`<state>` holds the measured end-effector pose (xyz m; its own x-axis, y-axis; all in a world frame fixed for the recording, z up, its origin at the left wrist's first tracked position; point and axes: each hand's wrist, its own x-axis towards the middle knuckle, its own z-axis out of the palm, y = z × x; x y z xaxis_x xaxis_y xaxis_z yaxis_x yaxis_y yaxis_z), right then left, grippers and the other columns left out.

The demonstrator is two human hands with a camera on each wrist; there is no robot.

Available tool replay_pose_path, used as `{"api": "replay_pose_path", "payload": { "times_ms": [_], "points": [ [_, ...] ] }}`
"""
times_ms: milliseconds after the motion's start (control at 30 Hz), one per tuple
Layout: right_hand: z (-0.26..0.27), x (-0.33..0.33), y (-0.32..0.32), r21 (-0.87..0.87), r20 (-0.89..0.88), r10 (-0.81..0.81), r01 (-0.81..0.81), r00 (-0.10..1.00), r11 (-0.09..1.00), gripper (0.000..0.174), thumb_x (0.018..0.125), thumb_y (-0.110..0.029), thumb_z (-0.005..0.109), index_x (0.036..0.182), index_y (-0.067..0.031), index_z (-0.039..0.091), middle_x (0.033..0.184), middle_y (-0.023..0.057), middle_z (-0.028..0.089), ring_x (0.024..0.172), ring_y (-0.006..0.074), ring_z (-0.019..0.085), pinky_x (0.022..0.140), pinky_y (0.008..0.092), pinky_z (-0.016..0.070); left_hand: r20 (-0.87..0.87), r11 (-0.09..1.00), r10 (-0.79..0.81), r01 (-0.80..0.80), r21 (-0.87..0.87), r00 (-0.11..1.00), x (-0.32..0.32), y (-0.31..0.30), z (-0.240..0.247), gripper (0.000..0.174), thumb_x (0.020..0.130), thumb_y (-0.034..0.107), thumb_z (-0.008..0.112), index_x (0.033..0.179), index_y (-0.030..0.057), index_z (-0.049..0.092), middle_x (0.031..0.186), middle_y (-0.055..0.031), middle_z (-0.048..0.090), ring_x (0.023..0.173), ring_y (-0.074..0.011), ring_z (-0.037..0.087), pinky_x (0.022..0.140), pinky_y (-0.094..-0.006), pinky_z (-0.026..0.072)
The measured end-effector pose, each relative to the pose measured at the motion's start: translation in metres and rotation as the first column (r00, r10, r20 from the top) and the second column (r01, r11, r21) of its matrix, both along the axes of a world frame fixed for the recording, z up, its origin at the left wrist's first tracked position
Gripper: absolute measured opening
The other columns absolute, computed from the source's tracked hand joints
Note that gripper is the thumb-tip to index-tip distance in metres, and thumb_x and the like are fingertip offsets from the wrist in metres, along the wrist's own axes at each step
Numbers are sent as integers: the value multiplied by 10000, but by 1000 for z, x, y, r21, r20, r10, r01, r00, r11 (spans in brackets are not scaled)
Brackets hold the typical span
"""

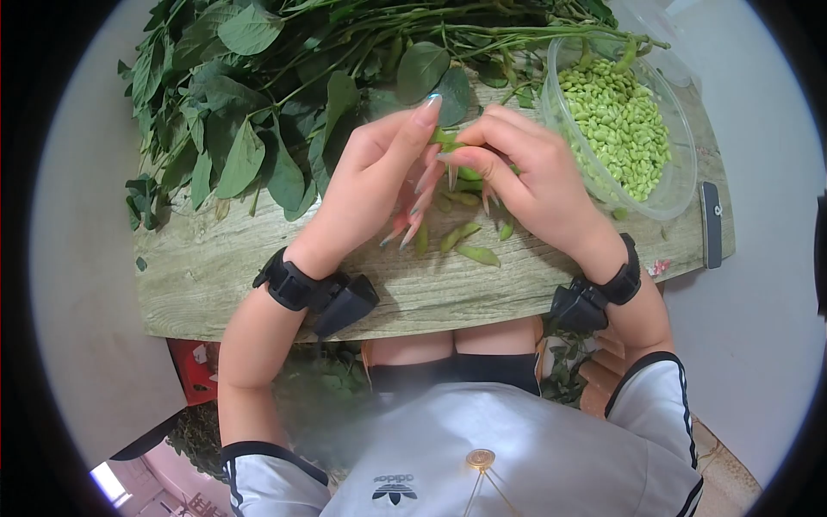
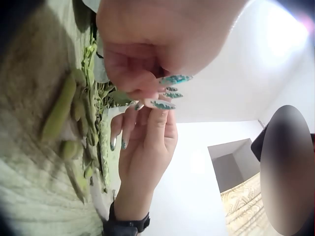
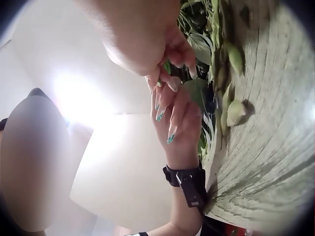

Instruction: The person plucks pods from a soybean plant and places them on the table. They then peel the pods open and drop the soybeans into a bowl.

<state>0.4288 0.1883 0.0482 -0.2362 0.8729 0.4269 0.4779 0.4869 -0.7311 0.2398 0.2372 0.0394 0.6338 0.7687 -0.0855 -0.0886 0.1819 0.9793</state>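
Both hands meet above a wooden table. My left hand pinches a green soybean pod between thumb and long-nailed fingers. My right hand pinches the same pod from the other side, fingers curled. In the left wrist view the left hand is on top and the right hand is below it. In the right wrist view the right hand touches the left hand. Several loose pods lie on the table under the hands. The pod itself is mostly hidden by fingers.
A clear plastic bowl of shelled green beans stands at the right. A heap of leafy stalks covers the far half of the table. A dark flat object lies at the right edge. More leaves lie below the table.
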Motion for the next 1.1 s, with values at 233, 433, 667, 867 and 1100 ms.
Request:
{"api": "replay_pose_path", "payload": {
  "times_ms": [233, 433, 667, 867, 1100],
  "points": [
    [2, -5, -8, 42, 77, -85, 82, 993, 996, 162, 909, -163, 635, 886, -5, 609, 797, 120, 551, 684, 295, 568, 611, 379, 448, -53, 991, 118, -114, 74, 992, 8, -8, 4, 463, 1052, 393, 425, 722, 73, 476, 525, 37, 404, 349, -60, 366, 331, -215, 293],
    [17, -2, -33, -34, 170, -156, 164, 973, 986, 223, 905, -213, 631, 845, -1, 598, 784, 138, 569, 646, 321, 566, 584, 401, 441, -105, 993, 35, -22, 118, 994, 13, -12, 5, 500, 1048, 366, 449, 656, 58, 472, 515, 32, 432, 367, -54, 406, 352, -216, 320],
    [27, 0, -47, -346, 92, -62, 90, 994, 934, 268, 920, -250, 646, 794, -15, 623, 639, 50, 547, 530, 167, 506, 502, 328, 387, -155, 967, 50, -9, 253, 987, 13, -17, 4, 471, 1045, 337, 472, 678, 44, 511, 524, 45, 409, 376, -46, 394, 357, -224, 307],
    [69, 23, -68, -399, -64, -279, 232, 958, 887, 226, 969, -251, 616, 846, -69, 670, 647, -70, 557, 431, 5, 381, 398, 195, 268, -26, 865, 282, -243, 439, 959, -6, 11, 4, 432, 1054, 330, 464, 717, 63, 502, 563, 90, 370, 472, -6, 313, 422, -220, 197],
    [61, 154, -35, -373, 19, -594, 557, 804, 742, 306, 970, -280, 589, 735, -83, 599, 554, -97, 401, 462, -9, 339, 437, 188, 235, -34, 868, 183, -145, 474, 982, 0, 5, -2, 441, 1047, 348, 471, 707, 68, 501, 529, 79, 387, 399, -19, 338, 389, -210, 246]
  ]
}}
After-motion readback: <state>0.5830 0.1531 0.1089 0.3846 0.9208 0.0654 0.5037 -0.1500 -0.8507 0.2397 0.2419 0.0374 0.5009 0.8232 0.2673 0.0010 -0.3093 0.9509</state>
